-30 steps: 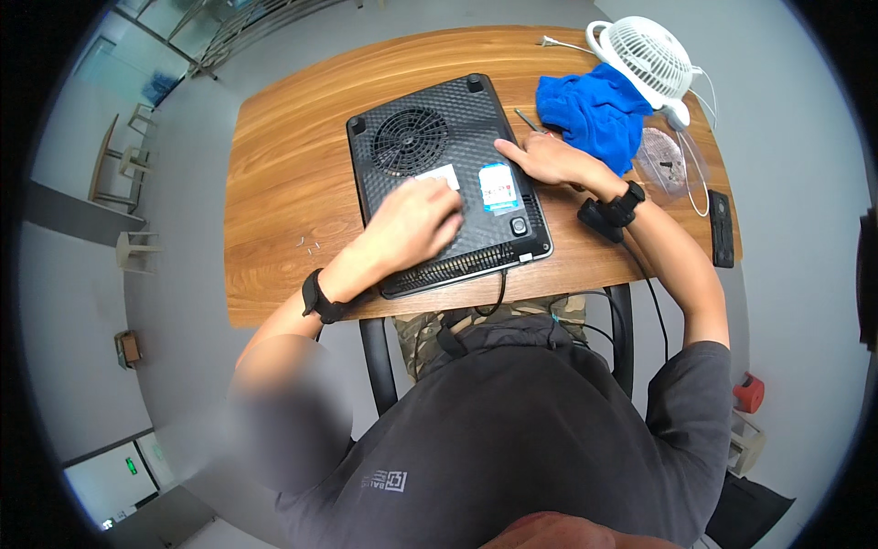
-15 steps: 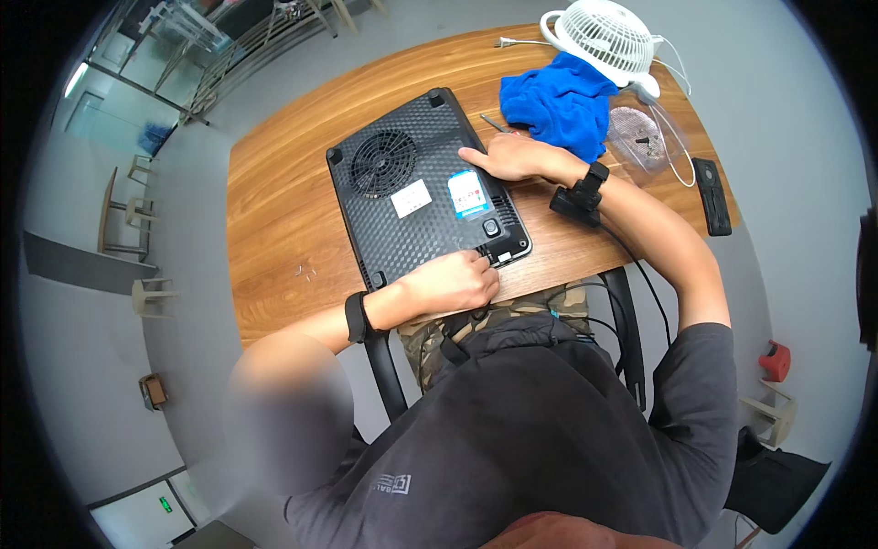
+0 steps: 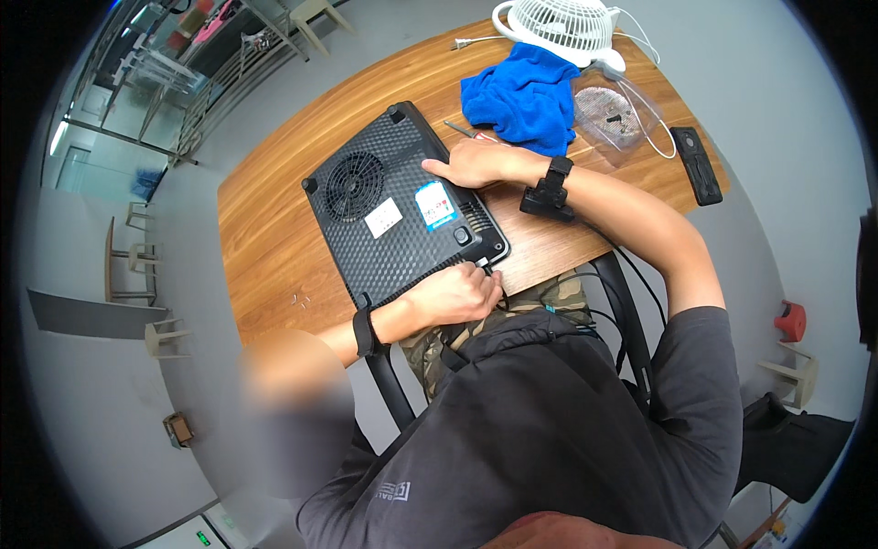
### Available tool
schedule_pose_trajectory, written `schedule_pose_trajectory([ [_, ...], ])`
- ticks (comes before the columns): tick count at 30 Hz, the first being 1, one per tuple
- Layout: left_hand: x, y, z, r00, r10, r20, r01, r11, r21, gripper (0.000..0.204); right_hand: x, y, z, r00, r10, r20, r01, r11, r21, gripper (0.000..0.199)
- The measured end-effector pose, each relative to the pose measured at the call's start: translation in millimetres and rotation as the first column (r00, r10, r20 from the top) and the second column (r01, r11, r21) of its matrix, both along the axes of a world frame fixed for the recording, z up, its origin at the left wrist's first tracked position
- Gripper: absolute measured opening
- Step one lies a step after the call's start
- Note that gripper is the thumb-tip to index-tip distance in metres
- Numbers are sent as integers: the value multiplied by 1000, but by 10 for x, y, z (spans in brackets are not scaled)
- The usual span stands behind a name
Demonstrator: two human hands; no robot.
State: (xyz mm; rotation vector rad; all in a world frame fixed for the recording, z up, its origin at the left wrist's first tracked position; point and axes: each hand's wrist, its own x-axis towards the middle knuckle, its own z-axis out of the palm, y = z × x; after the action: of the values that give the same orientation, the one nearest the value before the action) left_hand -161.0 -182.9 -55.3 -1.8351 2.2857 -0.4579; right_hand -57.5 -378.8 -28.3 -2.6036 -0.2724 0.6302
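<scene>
A black induction cooktop (image 3: 389, 169) lies bottom up on the wooden table, its round fan grille at the far left. My left hand (image 3: 462, 293) is closed at the near right corner, fingertips curled on the casing edge by a small white part. Exactly what they pinch is partly hidden. My right hand (image 3: 480, 163) grips the right side, thumb stretched over the base and the other fingers largely hidden along the edge. Just beyond that hand lies a screwdriver (image 3: 460, 130) with a red and white handle, partly covered by it.
A blue cloth (image 3: 521, 96) is bunched beyond my right hand. Behind it stands a white fan (image 3: 562, 27) with its cord. A clear plastic bag (image 3: 611, 114) with small dark parts and a black strip-shaped piece (image 3: 697, 166) lie at the right. Tiny bits (image 3: 302, 300) are at the left.
The view has shifted, so the table contents appear further left. My left hand has curled more tightly at the cooktop's corner. The right hand keeps its place on the side.
</scene>
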Motion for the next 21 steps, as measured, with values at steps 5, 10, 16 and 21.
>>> schedule_pose_trajectory([
  [5, -14, -16, -12, 1000, -3, -9, 3, 1000, -18, 32, 65, -12, -134, 999, 29, 18, -29, 999, 15, 89],
  [10, -15, 12, 7, 1000, -4, -6, 4, 999, -41, 31, 133, -7, -291, 999, 30, 13, -30, 999, 29, 89],
  [16, 7, 18, -17, 1000, -9, -22, 8, 999, -42, 32, 80, 4, -349, 983, 86, 165, -84, 996, -20, 85],
  [21, -11, 27, -20, 998, 34, -55, -36, 999, -34, 34, -40, 37, -304, 969, 78, 233, -67, 996, -57, 82],
])
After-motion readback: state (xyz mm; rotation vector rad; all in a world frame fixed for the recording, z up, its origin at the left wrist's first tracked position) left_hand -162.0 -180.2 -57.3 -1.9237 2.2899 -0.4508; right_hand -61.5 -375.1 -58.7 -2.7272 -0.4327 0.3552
